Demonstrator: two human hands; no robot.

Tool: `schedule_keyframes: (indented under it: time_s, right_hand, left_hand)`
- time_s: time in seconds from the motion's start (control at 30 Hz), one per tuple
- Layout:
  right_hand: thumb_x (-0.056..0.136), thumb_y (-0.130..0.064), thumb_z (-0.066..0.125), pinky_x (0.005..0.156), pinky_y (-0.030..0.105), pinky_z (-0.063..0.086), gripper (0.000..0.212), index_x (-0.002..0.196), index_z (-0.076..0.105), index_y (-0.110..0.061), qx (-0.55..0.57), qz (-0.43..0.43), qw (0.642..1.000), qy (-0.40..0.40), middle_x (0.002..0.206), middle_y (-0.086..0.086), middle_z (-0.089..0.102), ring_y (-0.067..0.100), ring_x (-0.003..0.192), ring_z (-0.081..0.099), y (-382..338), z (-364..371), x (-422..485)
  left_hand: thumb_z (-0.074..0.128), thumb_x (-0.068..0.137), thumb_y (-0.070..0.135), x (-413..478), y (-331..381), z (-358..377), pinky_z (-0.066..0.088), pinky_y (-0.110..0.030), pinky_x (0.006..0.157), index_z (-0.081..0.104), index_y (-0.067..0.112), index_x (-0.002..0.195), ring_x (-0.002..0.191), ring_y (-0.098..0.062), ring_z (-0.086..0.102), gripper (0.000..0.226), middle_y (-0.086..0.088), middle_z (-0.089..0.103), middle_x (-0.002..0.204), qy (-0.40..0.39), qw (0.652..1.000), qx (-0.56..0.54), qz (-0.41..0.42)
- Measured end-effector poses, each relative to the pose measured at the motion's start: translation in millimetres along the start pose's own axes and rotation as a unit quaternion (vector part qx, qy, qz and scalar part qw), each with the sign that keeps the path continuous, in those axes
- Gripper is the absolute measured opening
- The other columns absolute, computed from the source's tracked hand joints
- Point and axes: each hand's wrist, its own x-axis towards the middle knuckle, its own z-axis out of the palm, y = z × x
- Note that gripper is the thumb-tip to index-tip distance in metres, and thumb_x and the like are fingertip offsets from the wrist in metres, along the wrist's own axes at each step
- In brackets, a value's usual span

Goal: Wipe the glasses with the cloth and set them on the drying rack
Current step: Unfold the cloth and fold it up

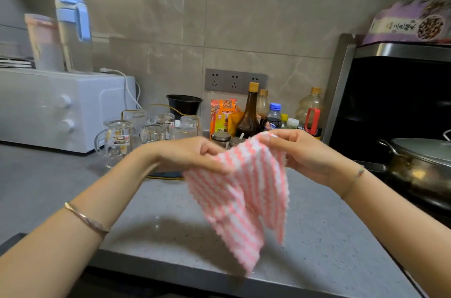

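Counter [170,236] below; left hand [190,154], right hand [307,154] pinch cloth [244,195] top, rest hanging under grip.

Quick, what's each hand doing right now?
Left hand: pinching the pink-and-white striped cloth.
Right hand: gripping the same cloth's top edge.

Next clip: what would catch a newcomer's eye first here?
A pink-and-white striped cloth hangs mid-frame above the grey speckled counter, pinched by the left hand and the right hand. Behind the left hand, clear drinking glasses cluster beside a white countertop oven.
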Motion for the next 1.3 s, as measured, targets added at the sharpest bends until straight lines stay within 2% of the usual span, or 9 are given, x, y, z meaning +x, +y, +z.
schedule_keyframes:
  time_s: [0.1, 0.17, 0.37, 0.47, 0.57, 0.7, 0.97, 1.17, 1.3]
  right_hand:
    - [0.071, -0.033, 0.065, 0.055, 0.014, 0.045, 0.03, 0.095, 0.074, -0.018, 0.044, 0.025, 0.998, 0.03, 0.07, -0.006, 0.068, 0.007, 0.06, 0.054, 13, -11, 4]
    - [0.073, -0.032, 0.065, 0.057, 0.015, 0.044, 0.035, 0.103, 0.072, -0.013, 0.079, 0.046, 0.994, 0.053, 0.068, -0.006, 0.067, 0.007, 0.059, 0.052, 24, -16, 6]
    - [0.092, -0.019, 0.057, 0.08, 0.02, 0.056, 0.027, 0.114, 0.065, -0.006, 0.179, 0.009, 0.976, 0.124, 0.1, 0.005, 0.071, 0.014, 0.093, 0.066, 46, -29, 10]
    - [0.08, -0.027, 0.068, 0.075, 0.021, 0.055, 0.032, 0.105, 0.07, -0.007, 0.169, 0.029, 0.981, 0.085, 0.098, 0.009, 0.069, 0.012, 0.082, 0.065, 63, -24, -4]
    - [0.062, -0.043, 0.084, 0.068, 0.021, 0.05, 0.045, 0.091, 0.074, -0.01, 0.091, 0.116, 0.989, -0.011, 0.086, 0.008, 0.064, 0.012, 0.074, 0.058, 97, -14, -33]
    - [0.074, -0.028, 0.077, 0.06, 0.016, 0.046, 0.02, 0.078, 0.069, -0.01, 0.058, 0.211, 0.971, -0.097, 0.071, 0.002, 0.064, 0.007, 0.062, 0.056, 129, 8, -72]
    - [0.076, -0.021, 0.079, 0.059, 0.018, 0.05, 0.017, 0.082, 0.071, -0.008, 0.054, 0.165, 0.984, -0.032, 0.078, 0.01, 0.071, 0.012, 0.065, 0.064, 139, 12, -83]
    - [0.079, -0.024, 0.072, 0.071, 0.025, 0.055, 0.017, 0.085, 0.072, -0.008, -0.091, 0.104, 0.99, 0.024, 0.088, 0.008, 0.074, 0.014, 0.075, 0.068, 140, 19, -47]
    - [0.082, -0.024, 0.073, 0.081, 0.027, 0.05, 0.008, 0.075, 0.068, -0.024, -0.229, 0.053, 0.972, -0.023, 0.097, 0.003, 0.07, 0.015, 0.089, 0.065, 155, 19, -23]
  left_hand:
    - [0.072, 0.078, 0.037, 3, -22, -12, 0.048, -0.025, 0.074, 0.074, 0.013, 0.093, 0.078, -0.008, 0.063, 0.028, 0.004, 0.074, 0.088, 0.023, 0.998, 0.061, -0.027]
    - [0.078, 0.072, 0.05, 10, -38, -17, 0.049, -0.035, 0.092, 0.076, 0.018, 0.096, 0.095, -0.015, 0.065, 0.04, 0.0, 0.074, 0.101, 0.087, 0.996, 0.019, -0.014]
    - [0.066, 0.076, 0.044, 26, -40, -9, 0.053, -0.031, 0.086, 0.073, 0.024, 0.095, 0.089, -0.013, 0.065, 0.028, 0.0, 0.072, 0.094, 0.272, 0.956, -0.073, 0.085]
    - [0.066, 0.085, 0.033, 20, -38, 5, 0.05, -0.015, 0.065, 0.069, 0.026, 0.087, 0.071, -0.002, 0.059, 0.008, 0.012, 0.066, 0.078, 0.244, 0.965, -0.001, 0.098]
    - [0.07, 0.085, 0.032, 4, -59, 29, 0.037, -0.012, 0.054, 0.069, 0.027, 0.079, 0.058, -0.002, 0.049, 0.008, 0.015, 0.06, 0.064, 0.083, 0.992, 0.092, 0.022]
    - [0.072, 0.084, 0.034, -12, -97, 66, 0.036, -0.017, 0.05, 0.07, 0.022, 0.084, 0.056, -0.007, 0.044, 0.012, 0.0, 0.058, 0.065, -0.041, 0.996, 0.046, -0.064]
    - [0.073, 0.085, 0.025, -18, -117, 73, 0.034, -0.014, 0.048, 0.072, 0.017, 0.083, 0.051, -0.004, 0.044, 0.008, -0.001, 0.06, 0.067, 0.029, 0.995, 0.025, -0.093]
    - [0.074, 0.085, 0.021, -21, -118, 64, 0.043, -0.023, 0.054, 0.071, 0.018, 0.078, 0.059, -0.011, 0.056, 0.008, -0.002, 0.069, 0.072, 0.076, 0.989, 0.026, -0.121]
    - [0.071, 0.087, 0.02, -20, -119, 63, 0.039, -0.015, 0.045, 0.069, 0.013, 0.087, 0.043, 0.0, 0.05, 0.008, 0.013, 0.062, 0.05, 0.087, 0.982, 0.091, -0.139]
